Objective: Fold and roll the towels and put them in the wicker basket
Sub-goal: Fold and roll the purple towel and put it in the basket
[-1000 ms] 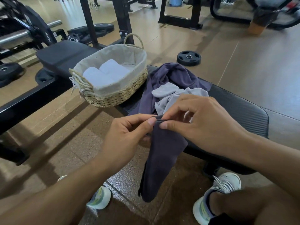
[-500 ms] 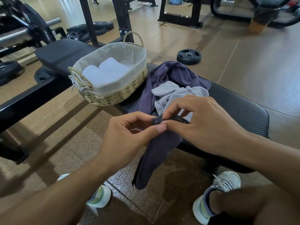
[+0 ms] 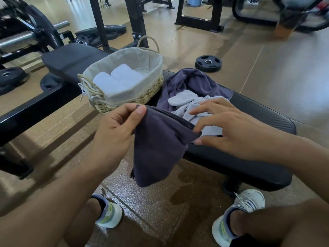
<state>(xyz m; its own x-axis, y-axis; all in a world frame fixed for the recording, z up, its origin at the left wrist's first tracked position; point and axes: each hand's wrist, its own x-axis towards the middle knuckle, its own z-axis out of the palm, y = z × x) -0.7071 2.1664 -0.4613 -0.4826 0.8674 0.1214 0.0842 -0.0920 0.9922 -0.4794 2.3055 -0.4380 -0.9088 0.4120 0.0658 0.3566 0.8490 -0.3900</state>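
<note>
two rolled towels (image 3: 118,78) in one wicker basket (image 3: 142,97)

The person is wearing no sleeves: both forearms are showing bare, as are the left hand (image 3: 114,134) and right hand (image 3: 231,132). Both legs are showing bare too. The feet are wearing white sneakers (image 3: 236,216) with yellow-green side accents, dark blue collars and white laces, over dark ankle socks (image 3: 100,202).

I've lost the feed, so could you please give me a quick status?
Left hand pinching dark towel; right hand at its other corner. Two rolls in wicker basket. Nothing blocking.
</note>
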